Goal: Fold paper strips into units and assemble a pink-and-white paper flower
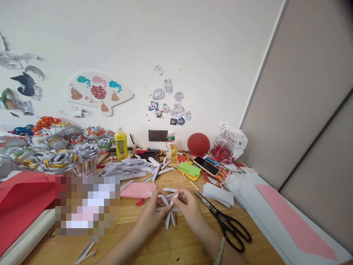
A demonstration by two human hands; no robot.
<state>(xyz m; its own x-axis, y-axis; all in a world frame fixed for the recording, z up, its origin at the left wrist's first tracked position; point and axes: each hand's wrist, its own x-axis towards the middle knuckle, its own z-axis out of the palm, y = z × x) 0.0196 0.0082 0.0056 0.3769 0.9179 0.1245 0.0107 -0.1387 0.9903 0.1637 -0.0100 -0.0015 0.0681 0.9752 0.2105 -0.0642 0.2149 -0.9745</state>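
Both my hands meet over the wooden table (pixel 171 246), holding a small folded piece of grey-white paper strips (pixel 168 209) with several points fanning out. My left hand (pixel 153 213) pinches its left side, fingers closed. My right hand (pixel 188 208), with a bead bracelet on the wrist, pinches the right side. Black-handled scissors (pixel 226 221) lie just right of my right hand. A pink paper sheet (pixel 138 190) lies just beyond my left hand.
A heap of folded grey strips (pixel 128 168) lies behind the hands. Paper flowers (pixel 55 154) stand at the left, red paper (pixel 22 206) below them. Two bottles (pixel 120 143), a red ball (pixel 198 143), a phone (pixel 206 165) and coloured paper stacks (pixel 189 170) line the back. White and pink sheets (pixel 289 221) cover the right edge.
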